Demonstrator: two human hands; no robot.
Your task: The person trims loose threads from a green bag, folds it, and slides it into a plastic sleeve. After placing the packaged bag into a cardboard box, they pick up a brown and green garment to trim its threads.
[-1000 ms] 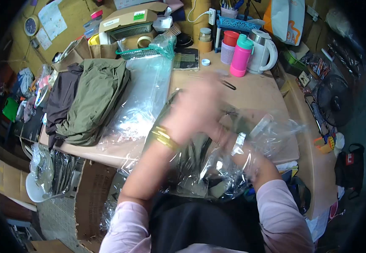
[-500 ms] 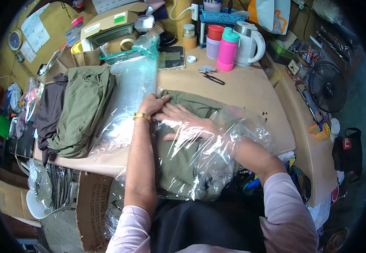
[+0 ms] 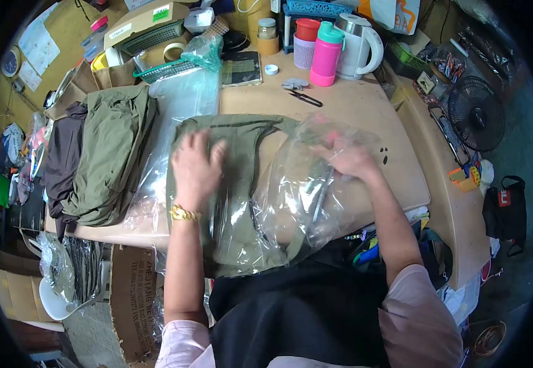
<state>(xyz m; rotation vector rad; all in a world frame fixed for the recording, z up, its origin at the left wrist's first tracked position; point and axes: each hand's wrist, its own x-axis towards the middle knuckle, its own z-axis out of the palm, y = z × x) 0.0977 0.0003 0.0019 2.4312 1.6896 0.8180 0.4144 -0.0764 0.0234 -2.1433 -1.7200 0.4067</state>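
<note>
A folded olive garment lies on the table in front of me, with a clear plastic bag over its front and right part. My left hand, a gold bracelet on its wrist, is over the garment's left side, fingers apart and slightly blurred. At the bag's upper right is my right hand, its fingers partly behind the shiny film; whether they pinch the film I cannot make out. More clear plastic bags lie flat to the left of the garment.
Olive clothing and dark clothing are piled at the left. Thread snips, a pink bottle, a white kettle and a notebook stand or lie at the back. A fan is at the right.
My hands have moved apart, the left one leftward and the right one up and to the right. The garment now lies flatter and extends further left. The camera view has shifted slightly.
</note>
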